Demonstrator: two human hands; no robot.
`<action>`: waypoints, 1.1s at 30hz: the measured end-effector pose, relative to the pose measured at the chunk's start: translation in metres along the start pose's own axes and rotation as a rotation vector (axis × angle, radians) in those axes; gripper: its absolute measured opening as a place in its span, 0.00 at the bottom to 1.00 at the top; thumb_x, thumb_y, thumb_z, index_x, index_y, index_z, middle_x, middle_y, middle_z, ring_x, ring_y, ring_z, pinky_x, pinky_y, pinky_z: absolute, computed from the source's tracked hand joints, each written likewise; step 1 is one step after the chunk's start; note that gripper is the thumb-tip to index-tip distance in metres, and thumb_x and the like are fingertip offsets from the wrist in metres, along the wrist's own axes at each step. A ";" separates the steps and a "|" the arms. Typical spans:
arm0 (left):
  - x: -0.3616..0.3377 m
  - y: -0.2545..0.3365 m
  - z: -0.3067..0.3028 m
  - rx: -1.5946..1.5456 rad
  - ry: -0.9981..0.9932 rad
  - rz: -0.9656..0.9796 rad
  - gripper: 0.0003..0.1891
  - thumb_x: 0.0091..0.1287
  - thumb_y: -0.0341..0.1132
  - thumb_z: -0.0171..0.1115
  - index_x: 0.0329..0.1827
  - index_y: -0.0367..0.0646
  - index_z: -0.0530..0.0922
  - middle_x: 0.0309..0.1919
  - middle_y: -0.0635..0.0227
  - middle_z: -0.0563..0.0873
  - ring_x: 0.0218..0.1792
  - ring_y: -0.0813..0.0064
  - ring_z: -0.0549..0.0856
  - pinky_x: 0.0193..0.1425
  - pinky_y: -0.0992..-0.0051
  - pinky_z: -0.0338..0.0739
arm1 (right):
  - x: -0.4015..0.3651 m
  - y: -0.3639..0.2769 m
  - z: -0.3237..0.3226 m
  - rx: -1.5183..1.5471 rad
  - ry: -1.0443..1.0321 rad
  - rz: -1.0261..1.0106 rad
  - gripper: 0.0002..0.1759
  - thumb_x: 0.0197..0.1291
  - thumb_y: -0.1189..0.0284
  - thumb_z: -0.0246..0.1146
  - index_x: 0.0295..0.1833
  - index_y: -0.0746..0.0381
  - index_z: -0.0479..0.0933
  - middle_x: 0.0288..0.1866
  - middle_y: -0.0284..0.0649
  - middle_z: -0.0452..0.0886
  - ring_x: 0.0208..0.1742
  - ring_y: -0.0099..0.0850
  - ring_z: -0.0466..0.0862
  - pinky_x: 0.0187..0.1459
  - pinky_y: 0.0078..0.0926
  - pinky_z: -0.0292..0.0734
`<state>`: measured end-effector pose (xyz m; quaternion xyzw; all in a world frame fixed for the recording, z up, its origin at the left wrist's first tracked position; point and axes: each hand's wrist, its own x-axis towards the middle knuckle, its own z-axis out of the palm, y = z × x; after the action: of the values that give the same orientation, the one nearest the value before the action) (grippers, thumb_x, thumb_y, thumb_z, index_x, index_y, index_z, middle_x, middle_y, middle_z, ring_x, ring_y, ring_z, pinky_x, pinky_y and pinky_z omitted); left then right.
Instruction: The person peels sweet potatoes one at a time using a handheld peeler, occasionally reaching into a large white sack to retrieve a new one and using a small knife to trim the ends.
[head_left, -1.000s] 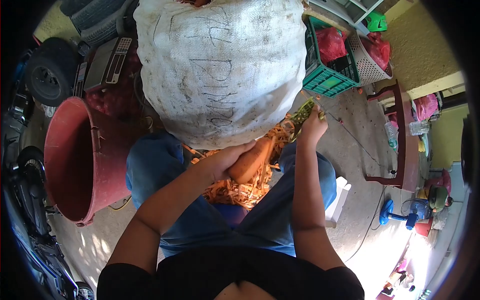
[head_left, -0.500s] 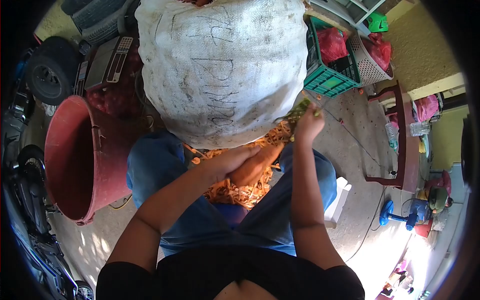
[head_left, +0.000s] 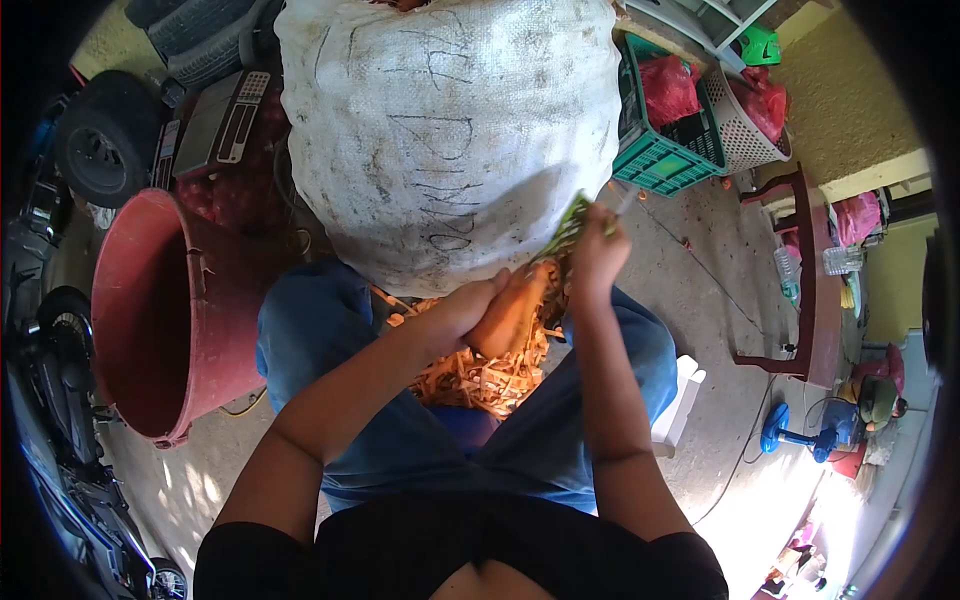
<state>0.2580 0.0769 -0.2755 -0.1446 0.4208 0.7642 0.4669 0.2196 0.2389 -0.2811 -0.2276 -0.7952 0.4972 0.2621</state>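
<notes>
My left hand (head_left: 474,305) is closed around the thick lower part of a large orange carrot (head_left: 508,318), held tilted between my knees. Its far end points up and away, toward my right hand (head_left: 600,252). Closed fingers of that hand grip a flat tool with a green, dark-patterned surface (head_left: 568,228), which lies close along the carrot's far end. Motion blurs it, and I cannot tell its exact kind. Below both hands, orange peelings (head_left: 480,385) are heaped in strips.
A bulging white sack (head_left: 450,130) with handwriting stands right in front of my knees. To the left are a red tub (head_left: 225,310) and a scale (head_left: 222,120). On the right stand a green crate (head_left: 670,165), a white basket (head_left: 745,140) and a blue fan (head_left: 790,432).
My right hand and the green tool have moved down and left, closer to the carrot. The carrot is tilted more upright in my left hand.
</notes>
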 end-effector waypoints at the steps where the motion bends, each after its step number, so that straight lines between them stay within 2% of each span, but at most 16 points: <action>1: -0.003 0.001 0.004 0.038 -0.002 -0.046 0.21 0.66 0.47 0.35 0.50 0.40 0.66 0.35 0.64 0.77 0.31 0.72 0.79 0.34 0.72 0.77 | 0.006 -0.018 -0.007 0.060 0.088 0.019 0.13 0.56 0.71 0.52 0.26 0.69 0.71 0.13 0.37 0.69 0.14 0.23 0.67 0.18 0.25 0.62; 4: -0.016 0.008 0.004 0.119 -0.104 -0.101 0.21 0.66 0.47 0.36 0.50 0.40 0.66 0.36 0.62 0.77 0.32 0.70 0.79 0.35 0.71 0.76 | 0.022 -0.008 -0.012 0.055 0.213 0.070 0.13 0.57 0.70 0.52 0.25 0.69 0.71 0.12 0.35 0.68 0.13 0.21 0.66 0.17 0.23 0.61; 8: -0.004 0.007 -0.011 -0.037 -0.088 -0.165 0.20 0.66 0.47 0.38 0.50 0.41 0.66 0.38 0.62 0.77 0.32 0.70 0.79 0.35 0.71 0.76 | -0.003 -0.009 -0.007 0.269 0.021 0.126 0.14 0.57 0.68 0.52 0.28 0.70 0.71 0.16 0.36 0.71 0.18 0.22 0.70 0.20 0.21 0.63; 10: 0.009 0.002 -0.020 -0.178 -0.189 -0.020 0.19 0.65 0.45 0.39 0.50 0.42 0.66 0.38 0.64 0.76 0.33 0.71 0.79 0.34 0.70 0.76 | -0.030 -0.023 0.000 0.290 -0.126 0.080 0.14 0.58 0.68 0.52 0.32 0.70 0.71 0.18 0.38 0.73 0.20 0.23 0.71 0.22 0.20 0.65; 12: 0.012 0.001 -0.017 -0.246 -0.206 0.066 0.17 0.66 0.44 0.38 0.49 0.43 0.67 0.38 0.66 0.77 0.34 0.73 0.79 0.34 0.70 0.77 | -0.054 -0.040 0.003 0.176 -0.181 -0.122 0.13 0.58 0.68 0.52 0.31 0.69 0.71 0.20 0.36 0.72 0.22 0.23 0.71 0.26 0.20 0.66; 16: 0.014 -0.003 -0.014 -0.345 -0.023 0.071 0.18 0.67 0.44 0.34 0.48 0.43 0.67 0.38 0.65 0.77 0.34 0.73 0.79 0.35 0.71 0.76 | -0.058 -0.041 0.005 0.057 -0.203 -0.213 0.13 0.57 0.69 0.52 0.31 0.70 0.71 0.19 0.42 0.73 0.23 0.25 0.72 0.28 0.23 0.67; 18: 0.018 -0.002 -0.019 -0.132 -0.046 0.062 0.19 0.67 0.45 0.33 0.48 0.41 0.66 0.37 0.64 0.77 0.34 0.72 0.80 0.35 0.71 0.76 | -0.046 -0.034 0.005 -0.043 -0.169 -0.190 0.10 0.55 0.71 0.53 0.31 0.68 0.72 0.19 0.48 0.74 0.20 0.34 0.74 0.25 0.28 0.68; 20: 0.012 -0.004 -0.013 0.026 -0.050 0.000 0.19 0.67 0.45 0.33 0.49 0.40 0.65 0.37 0.63 0.77 0.35 0.72 0.80 0.36 0.71 0.76 | -0.009 -0.004 0.008 0.016 0.059 -0.186 0.11 0.56 0.71 0.53 0.27 0.69 0.71 0.17 0.44 0.74 0.18 0.30 0.73 0.22 0.25 0.66; 21: 0.009 -0.006 -0.008 0.186 -0.060 -0.064 0.19 0.67 0.45 0.34 0.49 0.39 0.65 0.37 0.62 0.77 0.35 0.71 0.80 0.37 0.71 0.76 | 0.009 -0.006 -0.003 -0.050 0.099 -0.042 0.12 0.56 0.70 0.53 0.27 0.68 0.71 0.17 0.41 0.74 0.18 0.27 0.72 0.21 0.24 0.66; 22: 0.004 -0.009 -0.002 0.188 -0.065 -0.065 0.19 0.67 0.45 0.34 0.49 0.39 0.65 0.37 0.62 0.77 0.35 0.71 0.80 0.37 0.71 0.76 | 0.022 -0.010 -0.013 -0.115 0.141 0.102 0.13 0.56 0.69 0.53 0.26 0.68 0.71 0.16 0.38 0.73 0.17 0.25 0.72 0.21 0.22 0.65; 24: -0.008 -0.013 0.006 0.163 0.016 0.011 0.19 0.66 0.45 0.36 0.50 0.38 0.64 0.36 0.63 0.77 0.34 0.71 0.79 0.36 0.70 0.76 | 0.026 -0.006 -0.020 0.016 0.164 0.101 0.13 0.56 0.69 0.53 0.26 0.68 0.71 0.17 0.37 0.73 0.19 0.23 0.71 0.21 0.22 0.65; 26: -0.006 -0.002 -0.004 0.017 -0.095 -0.097 0.20 0.65 0.45 0.39 0.51 0.39 0.63 0.36 0.63 0.76 0.33 0.69 0.79 0.35 0.69 0.75 | 0.018 -0.004 -0.021 0.140 0.175 0.101 0.13 0.57 0.68 0.53 0.26 0.68 0.71 0.17 0.36 0.72 0.20 0.21 0.71 0.22 0.21 0.65; 28: 0.006 -0.001 -0.014 -0.202 -0.170 -0.011 0.19 0.65 0.46 0.40 0.50 0.40 0.65 0.37 0.65 0.77 0.34 0.67 0.79 0.36 0.68 0.76 | -0.014 -0.023 -0.010 0.359 -0.035 0.170 0.13 0.57 0.68 0.52 0.27 0.68 0.71 0.19 0.36 0.72 0.22 0.20 0.71 0.24 0.21 0.65; 29: 0.013 -0.006 -0.022 -0.365 -0.336 -0.003 0.18 0.65 0.45 0.39 0.48 0.41 0.66 0.37 0.65 0.77 0.33 0.67 0.79 0.35 0.69 0.76 | -0.031 -0.030 -0.006 0.291 -0.103 0.044 0.13 0.57 0.69 0.52 0.28 0.68 0.71 0.19 0.37 0.72 0.22 0.21 0.71 0.24 0.21 0.65; 30: 0.013 -0.005 -0.021 -0.363 -0.332 -0.001 0.18 0.65 0.45 0.39 0.48 0.41 0.66 0.37 0.65 0.77 0.33 0.67 0.79 0.35 0.69 0.76 | -0.046 -0.036 -0.002 0.223 -0.167 -0.081 0.12 0.57 0.69 0.52 0.28 0.68 0.71 0.19 0.37 0.73 0.22 0.22 0.71 0.25 0.21 0.65; 33: 0.002 0.002 -0.001 -0.453 -0.101 -0.068 0.17 0.66 0.44 0.36 0.46 0.41 0.68 0.32 0.64 0.78 0.31 0.71 0.79 0.35 0.70 0.76 | -0.059 -0.043 0.000 0.129 -0.171 -0.179 0.12 0.57 0.69 0.53 0.30 0.68 0.72 0.17 0.42 0.71 0.20 0.25 0.71 0.23 0.22 0.66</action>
<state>0.2547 0.0769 -0.2768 -0.2215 0.2097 0.8292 0.4685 0.2600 0.1847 -0.2528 -0.0954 -0.7981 0.5396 0.2506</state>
